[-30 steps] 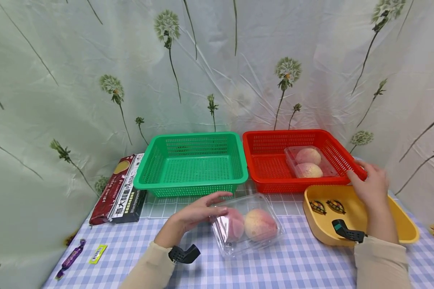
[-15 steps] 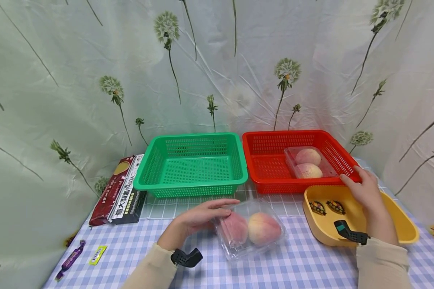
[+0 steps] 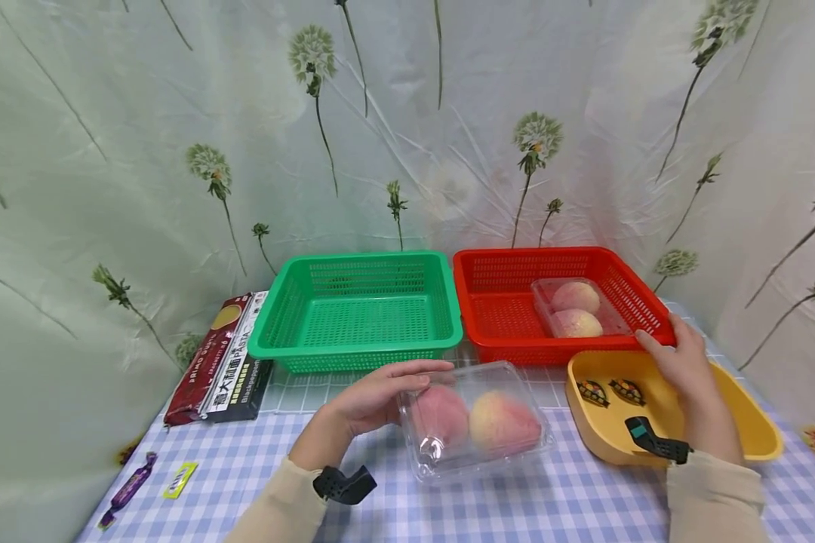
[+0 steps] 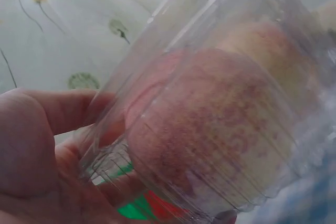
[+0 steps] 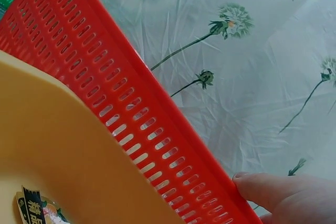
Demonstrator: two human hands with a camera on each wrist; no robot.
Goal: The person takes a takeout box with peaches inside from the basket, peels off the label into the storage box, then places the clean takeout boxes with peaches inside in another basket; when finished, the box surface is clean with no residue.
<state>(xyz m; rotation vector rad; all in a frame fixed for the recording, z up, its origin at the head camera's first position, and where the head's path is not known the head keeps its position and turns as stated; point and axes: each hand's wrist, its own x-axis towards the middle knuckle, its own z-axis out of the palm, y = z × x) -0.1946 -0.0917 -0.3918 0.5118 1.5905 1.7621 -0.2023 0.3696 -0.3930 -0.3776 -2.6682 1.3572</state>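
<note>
One peach clamshell [image 3: 580,309] already lies in the red basket [image 3: 496,302]; the left hand [image 3: 373,396] grasps the second clamshell [image 3: 475,418] mid-surface, while the right hand [image 3: 682,369] rests open-fingered on the basket's corner.

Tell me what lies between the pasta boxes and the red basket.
The green basket, empty, sits between the pasta boxes and the red basket; the head view shows it.

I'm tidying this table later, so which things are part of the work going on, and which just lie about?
In use: clear peach box gripped by the left hand; red basket, its corner touched by the right hand, holding a second peach box.

Lying about: green basket, yellow tray, pasta packs, purple candy, yellow packet.
</note>
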